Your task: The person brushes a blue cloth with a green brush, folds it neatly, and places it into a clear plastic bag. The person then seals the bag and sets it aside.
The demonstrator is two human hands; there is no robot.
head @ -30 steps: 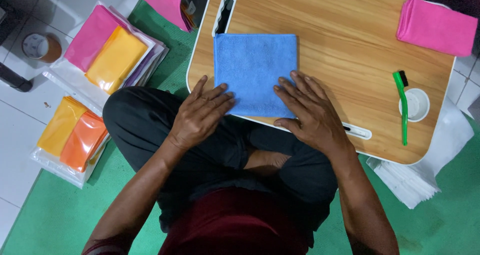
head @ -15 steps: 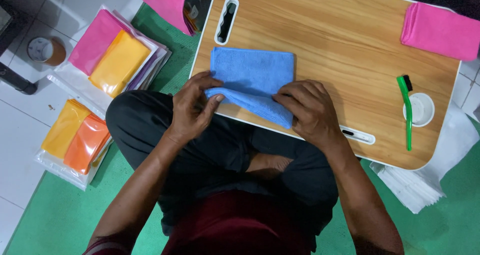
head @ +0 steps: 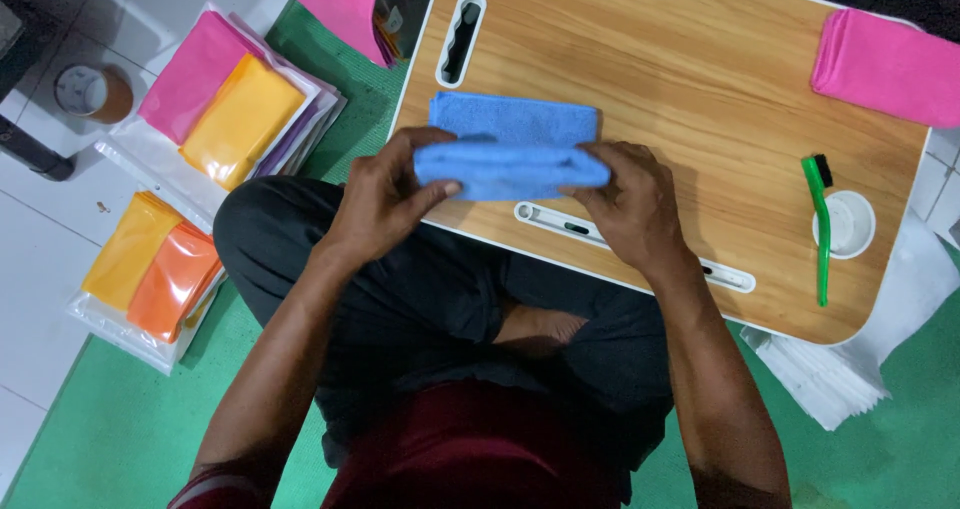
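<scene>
A blue cloth (head: pixel 512 141) lies on the wooden lap table (head: pixel 680 99), its near half lifted and folded over toward the far half. My left hand (head: pixel 385 199) grips the cloth's left end and my right hand (head: pixel 625 204) grips its right end, both holding the raised fold above the table's near edge. A long slot (head: pixel 560 224) in the table shows just under the cloth.
A folded pink cloth (head: pixel 885 64) lies at the table's far right. A green brush (head: pixel 820 224) and a white round cup recess (head: pixel 845 224) are at the right. Packs of pink, yellow and orange cloths (head: pixel 235 104) lie on the floor to the left. White sheets (head: pixel 850 359) lie right.
The blue cloth lay flat and square under both palms; both hands have since gripped its near edge and lifted it forward, folding the cloth in half.
</scene>
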